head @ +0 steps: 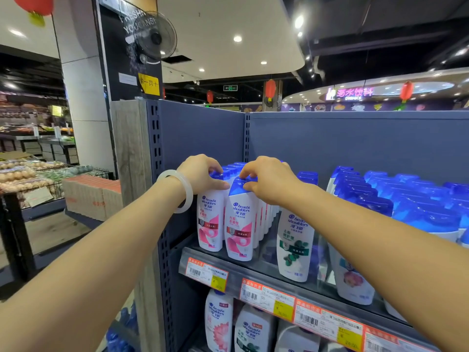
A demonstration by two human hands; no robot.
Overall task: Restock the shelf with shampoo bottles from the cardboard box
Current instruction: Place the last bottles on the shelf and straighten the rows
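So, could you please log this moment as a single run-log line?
left hand: grips cap of left pink-label shampoo bottle | right hand: grips cap of next pink-label bottle | both upright at top shelf front

I see two front shampoo bottles [210, 219] side by side at shelf [279, 278] left end, rows behind them, my hands [203, 174] on their caps, more bottles [295, 245] right, price tags [206, 274] on shelf edge below
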